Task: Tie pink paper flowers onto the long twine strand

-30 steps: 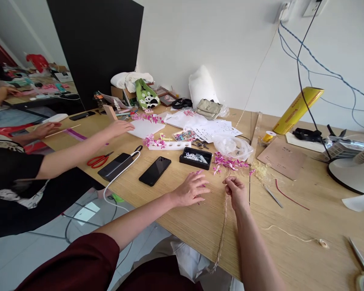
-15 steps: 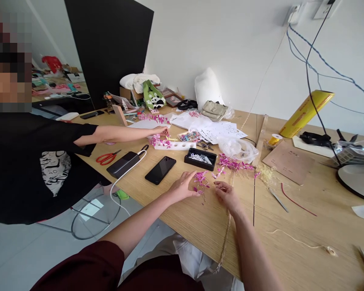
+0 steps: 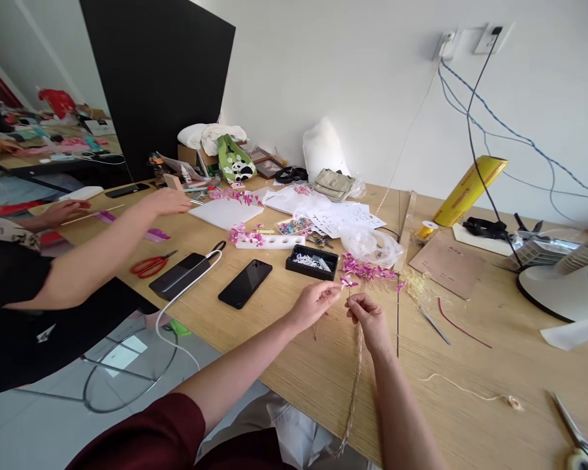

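My right hand [image 3: 369, 320] pinches the thin stem of a small purple-and-white artificial flower [image 3: 349, 282], held upright above the table. From the other side my left hand [image 3: 318, 303] is closed, its fingertips at a petal of that flower. A bit of thin sprig shows below my left palm; the rest is hidden by the hand. A braided cord [image 3: 353, 391] runs from beneath my right hand down over the table's front edge. Just beyond both hands lies a bunch of purple flower sprigs [image 3: 370, 269].
A black tray of small white pieces [image 3: 311, 262], a phone [image 3: 245, 284] and a power bank [image 3: 181, 274] lie leftward. Red-handled scissors [image 3: 151, 264] are near a co-worker's arm [image 3: 102, 241]. Rightward are tweezers [image 3: 434, 325], a red strip [image 3: 463, 324] and scissors [image 3: 575, 424].
My left hand has closed and moved right to the flower, from a spread grip around a purple cluster. The co-worker's arm has drawn back left from the white holed block. The view has shifted slightly.
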Demonstrator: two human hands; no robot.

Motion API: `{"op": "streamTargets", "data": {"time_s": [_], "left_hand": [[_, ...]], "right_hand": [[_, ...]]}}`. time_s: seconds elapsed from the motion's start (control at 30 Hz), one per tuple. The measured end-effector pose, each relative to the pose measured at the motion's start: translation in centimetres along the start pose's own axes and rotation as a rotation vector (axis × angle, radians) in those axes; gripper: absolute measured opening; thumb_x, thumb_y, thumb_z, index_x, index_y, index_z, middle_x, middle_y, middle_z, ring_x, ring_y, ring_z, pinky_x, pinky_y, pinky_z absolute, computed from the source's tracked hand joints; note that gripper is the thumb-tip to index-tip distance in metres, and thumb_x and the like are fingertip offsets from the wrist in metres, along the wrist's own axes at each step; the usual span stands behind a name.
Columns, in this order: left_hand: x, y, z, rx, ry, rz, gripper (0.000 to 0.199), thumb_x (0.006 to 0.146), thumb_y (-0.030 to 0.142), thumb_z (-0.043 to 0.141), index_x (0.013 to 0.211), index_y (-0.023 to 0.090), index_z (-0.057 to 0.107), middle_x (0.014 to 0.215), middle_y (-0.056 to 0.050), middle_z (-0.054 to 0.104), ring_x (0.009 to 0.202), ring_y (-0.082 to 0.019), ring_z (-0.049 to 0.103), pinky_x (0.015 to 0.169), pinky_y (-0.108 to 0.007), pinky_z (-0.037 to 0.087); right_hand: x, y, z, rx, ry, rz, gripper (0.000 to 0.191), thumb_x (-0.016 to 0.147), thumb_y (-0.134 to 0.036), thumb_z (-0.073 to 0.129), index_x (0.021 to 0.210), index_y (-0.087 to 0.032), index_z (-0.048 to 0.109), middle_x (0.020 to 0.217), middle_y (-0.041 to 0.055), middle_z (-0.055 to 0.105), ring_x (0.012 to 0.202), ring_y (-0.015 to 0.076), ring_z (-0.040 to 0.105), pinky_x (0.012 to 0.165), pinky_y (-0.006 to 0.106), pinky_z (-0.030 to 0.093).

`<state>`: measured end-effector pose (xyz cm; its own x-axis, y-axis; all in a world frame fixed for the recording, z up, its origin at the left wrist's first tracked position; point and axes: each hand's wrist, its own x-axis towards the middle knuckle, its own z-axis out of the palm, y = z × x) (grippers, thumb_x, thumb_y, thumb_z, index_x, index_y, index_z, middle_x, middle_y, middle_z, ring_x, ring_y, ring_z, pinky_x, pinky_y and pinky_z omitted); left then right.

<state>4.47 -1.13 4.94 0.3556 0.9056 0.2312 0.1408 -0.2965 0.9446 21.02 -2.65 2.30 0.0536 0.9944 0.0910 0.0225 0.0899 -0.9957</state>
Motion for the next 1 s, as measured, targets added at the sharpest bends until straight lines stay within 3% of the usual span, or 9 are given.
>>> {"op": "streamTargets", "data": {"time_s": [0.1, 0.2, 0.3, 0.5, 0.7, 1.0], "left_hand": [[1.7, 0.0, 2.6, -0.169, -0.009, 0.01, 0.034, 0.079, 0.04, 0.054, 0.098, 0.014, 0.063, 0.084, -0.006, 0.062, 0.068, -0.012, 0.053, 0.056, -0.021, 0.041], [3.2, -0.7, 3.8, -0.244, 0.051, 0.004, 0.029, 0.074, 0.04, 0.059, 0.079, 0.012, 0.065, 0.075, -0.004, 0.06, 0.061, -0.009, 0.047, 0.053, -0.021, 0.036], [4.2, -1.0, 3.9, -0.351, 0.075, -0.026, 0.031, 0.073, 0.041, 0.06, 0.073, 0.011, 0.064, 0.06, 0.0, 0.053, 0.057, -0.009, 0.045, 0.053, -0.021, 0.035], [4.1, -1.4, 3.7, -0.504, 0.155, -0.032, 0.029, 0.072, 0.041, 0.062, 0.072, 0.011, 0.062, 0.061, 0.0, 0.055, 0.058, -0.009, 0.048, 0.059, -0.022, 0.039], [3.7, -2.1, 4.1, -0.46, 0.152, 0.005, 0.027, 0.072, 0.04, 0.061, 0.071, 0.013, 0.06, 0.063, 0.0, 0.055, 0.06, -0.01, 0.049, 0.061, -0.023, 0.04], [3.4, -1.5, 4.1, -0.468, 0.114, 0.024, 0.028, 0.075, 0.04, 0.058, 0.072, 0.013, 0.06, 0.061, 0.001, 0.052, 0.06, -0.009, 0.046, 0.06, -0.023, 0.038]], "right_hand": [[-0.2, -0.4, -0.3, 0.037, -0.001, -0.023, 0.02, 0.069, -0.038, 0.063, 0.067, -0.018, 0.058, 0.051, -0.0033, 0.05, 0.046, 0.0083, 0.042, 0.044, 0.021, 0.032], [-0.2, -0.6, -0.5, 0.064, 0.013, -0.024, 0.022, 0.069, -0.04, 0.064, 0.067, -0.018, 0.059, 0.055, -0.0022, 0.052, 0.047, 0.0085, 0.043, 0.044, 0.022, 0.033], [-0.1, -0.6, -0.8, 0.127, 0.057, -0.01, 0.023, 0.069, -0.041, 0.064, 0.073, -0.018, 0.06, 0.062, -0.0002, 0.057, 0.047, 0.0085, 0.044, 0.044, 0.022, 0.033], [0.1, -0.1, -0.9, 0.123, 0.175, -0.039, 0.023, 0.071, -0.038, 0.063, 0.082, -0.019, 0.058, 0.068, -0.0006, 0.058, 0.048, 0.0079, 0.044, 0.044, 0.022, 0.033], [0.0, 0.0, 0.0, -0.08, 0.134, -0.085, 0.018, 0.07, -0.036, 0.063, 0.074, -0.02, 0.058, 0.061, -0.0029, 0.052, 0.049, 0.0085, 0.043, 0.046, 0.022, 0.035], [-0.2, -0.3, -0.1, 0.008, 0.083, -0.044, 0.021, 0.073, -0.038, 0.062, 0.068, -0.018, 0.058, 0.06, -0.0016, 0.052, 0.047, 0.0078, 0.04, 0.044, 0.022, 0.031]]}}
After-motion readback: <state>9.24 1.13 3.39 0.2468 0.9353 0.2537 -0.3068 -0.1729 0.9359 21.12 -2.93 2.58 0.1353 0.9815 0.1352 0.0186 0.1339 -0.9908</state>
